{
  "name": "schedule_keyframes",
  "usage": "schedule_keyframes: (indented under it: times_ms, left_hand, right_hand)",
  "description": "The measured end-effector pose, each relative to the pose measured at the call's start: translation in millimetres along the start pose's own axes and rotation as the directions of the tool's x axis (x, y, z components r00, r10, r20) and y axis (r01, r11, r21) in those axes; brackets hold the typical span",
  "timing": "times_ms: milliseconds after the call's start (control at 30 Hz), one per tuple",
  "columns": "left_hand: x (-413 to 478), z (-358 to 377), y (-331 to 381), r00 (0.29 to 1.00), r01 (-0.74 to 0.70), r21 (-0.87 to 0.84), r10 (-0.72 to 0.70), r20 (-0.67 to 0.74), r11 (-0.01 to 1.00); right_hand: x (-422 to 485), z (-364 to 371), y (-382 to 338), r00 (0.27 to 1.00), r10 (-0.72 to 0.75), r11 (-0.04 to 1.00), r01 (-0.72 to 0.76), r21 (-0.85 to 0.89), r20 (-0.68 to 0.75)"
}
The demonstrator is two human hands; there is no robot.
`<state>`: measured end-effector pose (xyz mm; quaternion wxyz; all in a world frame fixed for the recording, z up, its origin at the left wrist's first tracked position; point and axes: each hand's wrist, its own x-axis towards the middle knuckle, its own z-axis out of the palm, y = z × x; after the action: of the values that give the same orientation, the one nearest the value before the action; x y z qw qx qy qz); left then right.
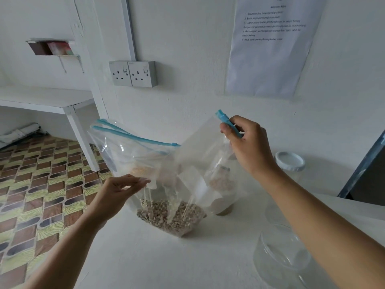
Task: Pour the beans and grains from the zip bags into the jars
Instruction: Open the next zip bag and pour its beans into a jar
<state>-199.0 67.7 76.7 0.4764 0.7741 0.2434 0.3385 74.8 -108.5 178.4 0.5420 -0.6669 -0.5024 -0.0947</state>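
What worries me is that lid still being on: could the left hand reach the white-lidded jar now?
Probably not directly: the left hand pinches the zip bag, which with the right hand stands between it and the white-lidded jar.

Clear front zip bag (198, 147) upright on white table (145, 257), blue seal corner lifted high, grey-green beans (173, 215) heaped in bottom. Second zip bag (125, 147) just behind at left, blue-sealed, orange grains (141, 171) inside. Open clear jar (281, 253) near right; white-lidded jar (289, 163) farther back

White wall (198, 49), double socket (133, 73), taped paper notice (270, 49), patterned floor (37, 184), white shelf (48, 101)
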Motion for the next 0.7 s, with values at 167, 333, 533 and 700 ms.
schedule_keyframes:
  times_ms: [167,333,533,700]
  left_hand:
    - [-18,-14,-29,0.989,0.145,0.098,-0.143,-0.023,0.985]
    - [-48,4,-52,0.974,0.207,-0.199,-0.220,-0.048,0.958]
    - [-47,18,-55,0.959,0.150,-0.325,-0.218,-0.184,0.934]
    - [-42,14,-53,0.963,0.065,-0.472,-0.179,-0.200,0.879]
  right_hand:
    - [-2,7,5,1.000,-0.029,1.000,0.029,0.007,0.003]
    - [-2,13,12,0.999,-0.037,0.999,0.037,-0.001,-0.007]
    - [-3,13,9,0.999,-0.032,0.999,0.032,0.024,0.002]
    - [-5,5,-4,0.997,-0.072,0.997,0.072,0.026,-0.004]
